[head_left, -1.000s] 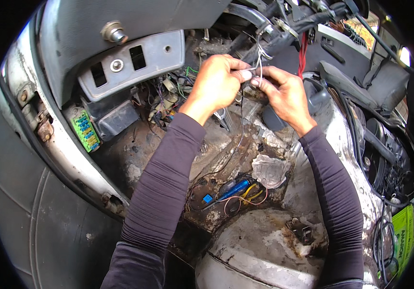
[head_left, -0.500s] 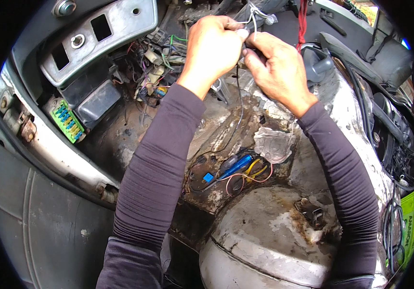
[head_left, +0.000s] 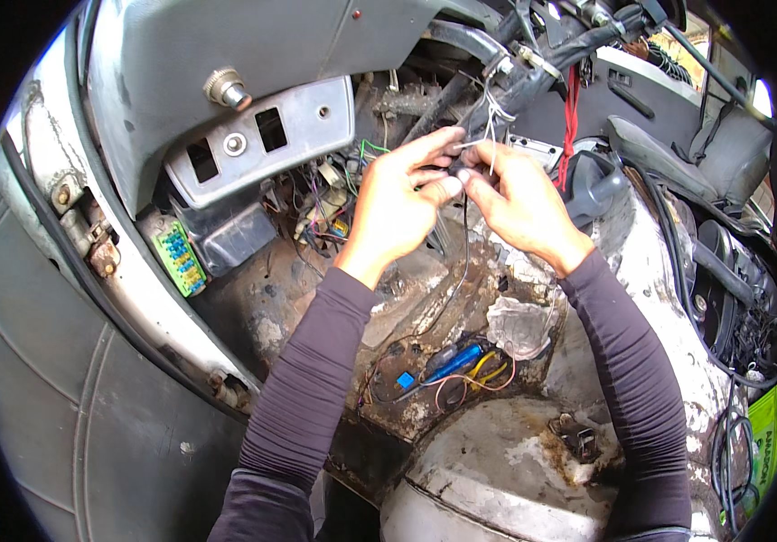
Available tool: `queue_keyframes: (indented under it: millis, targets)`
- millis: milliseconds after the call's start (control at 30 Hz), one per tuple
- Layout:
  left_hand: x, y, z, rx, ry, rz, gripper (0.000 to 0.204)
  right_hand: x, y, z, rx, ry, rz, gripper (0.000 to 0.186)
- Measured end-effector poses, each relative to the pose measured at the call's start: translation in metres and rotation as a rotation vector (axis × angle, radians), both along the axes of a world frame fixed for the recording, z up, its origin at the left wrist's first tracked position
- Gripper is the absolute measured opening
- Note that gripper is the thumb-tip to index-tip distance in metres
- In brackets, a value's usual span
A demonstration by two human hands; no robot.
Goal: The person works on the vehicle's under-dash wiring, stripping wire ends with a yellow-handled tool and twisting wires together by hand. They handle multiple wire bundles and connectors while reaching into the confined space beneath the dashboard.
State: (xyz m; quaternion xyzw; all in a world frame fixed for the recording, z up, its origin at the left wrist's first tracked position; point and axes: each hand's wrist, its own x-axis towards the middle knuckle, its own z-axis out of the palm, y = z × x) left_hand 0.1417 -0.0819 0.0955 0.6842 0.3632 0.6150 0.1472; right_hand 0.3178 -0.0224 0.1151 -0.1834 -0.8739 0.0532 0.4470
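Above the bare vehicle floor my left hand (head_left: 397, 208) and my right hand (head_left: 526, 206) meet, fingertips almost touching. Both are closed in a pinch on a dark wire, whose ends between the fingers are too small to make out. From beneath them a thin black wire (head_left: 467, 239) hangs toward the floor. A bundle of white wires (head_left: 497, 112) comes down from the steering column (head_left: 547, 77), and its loose ends reach my fingers.
A blue-handled screwdriver (head_left: 454, 363) and yellow-handled pliers (head_left: 488, 369) lie on the rusty floor beside a small blue block (head_left: 405, 380). At left are a green fuse box (head_left: 179, 259) and a grey switch panel (head_left: 294, 122). Red cord (head_left: 570, 117) hangs right. A rounded metal hump (head_left: 497, 452) rises in front.
The view has shifted, so the dashboard and floor sit lower and farther right, with more of the steering column showing. My hands stay together at the wires, their fingers slightly repositioned.
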Motion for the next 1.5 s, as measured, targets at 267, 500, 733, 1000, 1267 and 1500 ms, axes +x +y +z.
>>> queue_keyframes:
  millis: [267, 500, 733, 1000, 1267, 1500]
  targets:
    - [0.009, 0.016, 0.007, 0.092, -0.007, 0.131, 0.037, 0.013, 0.007, 0.012, -0.365, 0.217, 0.029, 0.021]
    - [0.013, 0.029, 0.012, 0.389, 0.215, 0.397, 0.047, 0.014, 0.016, -0.001, -0.359, 0.258, 0.194, 0.038]
    - [0.021, 0.035, 0.0, 0.308, -0.132, 0.355, 0.041, 0.019, 0.011, -0.01, -0.327, 0.312, 0.273, 0.036]
    - [0.038, 0.032, -0.011, 0.256, -0.163, 0.202, 0.042, 0.02, 0.005, -0.009, -0.051, 0.278, 0.073, 0.034]
    - [0.02, 0.025, 0.004, 0.03, -0.18, -0.048, 0.034, 0.012, 0.018, -0.004, 0.134, 0.141, -0.048, 0.03]
    - [0.022, 0.026, 0.007, 0.018, -0.031, 0.082, 0.028, 0.019, 0.019, 0.0, 0.2, 0.054, -0.026, 0.019]
